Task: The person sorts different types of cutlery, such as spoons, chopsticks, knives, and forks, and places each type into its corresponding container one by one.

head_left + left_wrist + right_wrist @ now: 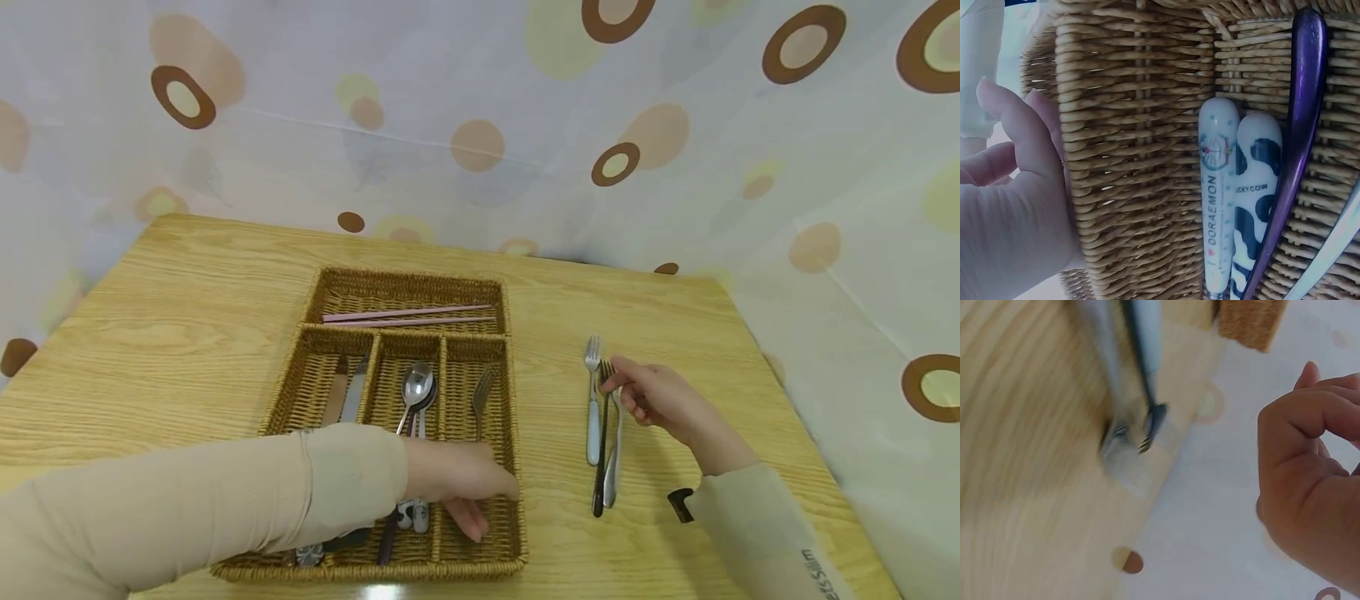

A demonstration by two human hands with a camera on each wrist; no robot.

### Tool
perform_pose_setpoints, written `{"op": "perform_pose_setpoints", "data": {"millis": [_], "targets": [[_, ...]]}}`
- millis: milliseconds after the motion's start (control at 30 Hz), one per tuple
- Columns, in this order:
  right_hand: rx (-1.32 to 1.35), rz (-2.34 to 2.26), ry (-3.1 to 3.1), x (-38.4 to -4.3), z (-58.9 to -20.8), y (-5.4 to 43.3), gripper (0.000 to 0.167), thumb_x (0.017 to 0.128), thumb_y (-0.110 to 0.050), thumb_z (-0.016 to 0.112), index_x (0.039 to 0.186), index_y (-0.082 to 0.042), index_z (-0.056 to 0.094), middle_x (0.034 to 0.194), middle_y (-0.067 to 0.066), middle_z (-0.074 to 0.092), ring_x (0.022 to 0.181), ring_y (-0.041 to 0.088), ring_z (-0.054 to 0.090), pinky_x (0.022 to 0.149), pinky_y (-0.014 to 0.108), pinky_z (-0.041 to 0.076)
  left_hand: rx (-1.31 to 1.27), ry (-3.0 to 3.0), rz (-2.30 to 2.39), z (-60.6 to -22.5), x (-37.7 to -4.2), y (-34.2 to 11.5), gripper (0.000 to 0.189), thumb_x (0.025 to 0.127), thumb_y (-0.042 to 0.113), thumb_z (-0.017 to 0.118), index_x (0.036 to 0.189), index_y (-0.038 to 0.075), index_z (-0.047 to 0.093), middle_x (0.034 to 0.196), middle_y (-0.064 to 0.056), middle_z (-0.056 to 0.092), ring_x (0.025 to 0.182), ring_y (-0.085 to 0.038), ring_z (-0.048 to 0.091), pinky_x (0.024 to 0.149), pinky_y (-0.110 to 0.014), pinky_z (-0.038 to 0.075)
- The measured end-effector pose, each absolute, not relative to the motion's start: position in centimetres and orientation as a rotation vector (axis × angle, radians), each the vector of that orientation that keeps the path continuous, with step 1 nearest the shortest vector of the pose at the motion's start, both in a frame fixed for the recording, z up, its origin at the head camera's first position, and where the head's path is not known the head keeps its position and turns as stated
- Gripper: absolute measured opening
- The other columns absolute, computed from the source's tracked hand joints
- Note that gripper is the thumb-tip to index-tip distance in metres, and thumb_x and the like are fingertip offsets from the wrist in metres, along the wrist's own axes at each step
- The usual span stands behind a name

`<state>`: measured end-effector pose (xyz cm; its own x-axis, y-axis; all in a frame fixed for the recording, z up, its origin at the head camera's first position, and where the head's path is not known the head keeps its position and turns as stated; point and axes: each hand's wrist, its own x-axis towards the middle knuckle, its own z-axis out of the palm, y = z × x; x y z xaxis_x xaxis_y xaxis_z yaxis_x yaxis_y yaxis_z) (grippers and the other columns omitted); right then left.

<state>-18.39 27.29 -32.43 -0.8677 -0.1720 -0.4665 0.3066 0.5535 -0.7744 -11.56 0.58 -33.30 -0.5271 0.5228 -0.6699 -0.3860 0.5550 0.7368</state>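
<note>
My left hand (461, 475) is lowered over the right front compartment of a wicker cutlery tray (514, 400), its fingers pointing down inside. Under it lies a dark metal fork (482, 392), its handle end hidden by the hand. In the left wrist view the fingers (1025, 134) look loosely bent, with nothing showing between them. Over the table to the right, my right hand (663, 400) hovers with loosely curled fingers, holding nothing. Its fingertips overlap the head of a black fork (602, 450). Beside that lie a fork with a pale blue handle (593, 433) and a silver utensil (612, 479).
Pink chopsticks (408, 319) lie in the tray's back compartment. Knives (352, 392) fill the left one and several spoons (417, 385) the middle one. Patterned handles, including a purple one (1307, 75), show close up. A dotted cloth (420, 150) hangs behind the wooden table (202, 333).
</note>
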Motion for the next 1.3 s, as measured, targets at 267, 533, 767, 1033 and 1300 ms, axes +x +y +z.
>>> {"op": "perform_pose_setpoints", "data": {"millis": [267, 533, 767, 1033, 1300], "targets": [[0.149, -0.812, 2.514, -18.5, -35.4, 29.9, 0.037, 0.095, -0.035, 0.051, 0.086, -0.002, 0.064, 0.056, -0.004, 0.047, 0.047, 0.008, 0.034, 0.048, 0.024, 0.033, 0.134, 1.827, 1.083, -33.3, -11.4, 0.4, 0.064, 0.091, 0.021, 0.057, 0.139, -0.009, 0.027, 0.124, -0.018, 0.048, 0.057, -0.014, 0.053, 0.044, -0.019, 0.049], [0.079, -0.706, 2.547, -18.4, -37.0, 30.6, 0.036, 0.09, -0.031, 0.058, 0.06, -0.012, 0.057, 0.046, -0.006, 0.041, 0.042, 0.005, 0.028, 0.045, 0.021, 0.029, 0.148, 1.808, 1.072, -32.8, -11.4, -0.1, 0.07, 0.091, 0.025, 0.057, 0.142, -0.008, 0.021, 0.133, -0.02, 0.044, 0.06, -0.016, 0.054, 0.051, -0.026, 0.054], [0.055, -0.761, 2.507, -18.5, -37.3, 30.1, 0.035, 0.09, -0.026, 0.057, 0.058, -0.012, 0.057, 0.048, -0.007, 0.044, 0.041, 0.004, 0.029, 0.044, 0.02, 0.029, 0.157, 1.774, 1.117, -32.7, -11.4, -0.4, 0.066, 0.092, 0.023, 0.056, 0.14, -0.009, 0.025, 0.113, -0.019, 0.055, 0.055, -0.014, 0.054, 0.049, -0.024, 0.053], [0.057, -0.924, 2.371, -18.6, -37.5, 31.4, 0.037, 0.095, -0.024, 0.051, 0.059, -0.016, 0.05, 0.051, -0.008, 0.044, 0.046, 0.003, 0.033, 0.045, 0.017, 0.03, 0.177, 1.894, 1.288, -32.7, -11.3, -0.9, 0.042, 0.092, 0.017, 0.053, 0.124, -0.008, 0.047, 0.069, -0.006, 0.053, 0.051, -0.009, 0.046, 0.042, -0.016, 0.044], [0.021, -1.009, 2.294, -18.6, -36.7, 31.4, 0.034, 0.097, -0.024, 0.049, 0.064, -0.015, 0.05, 0.053, -0.009, 0.045, 0.046, 0.001, 0.037, 0.044, 0.016, 0.031, 0.245, 1.984, 1.354, -32.9, -11.7, -1.7, 0.017, 0.09, 0.015, 0.053, 0.09, 0.001, 0.062, 0.078, -0.006, 0.062, 0.05, -0.005, 0.039, 0.045, -0.016, 0.033]]}}
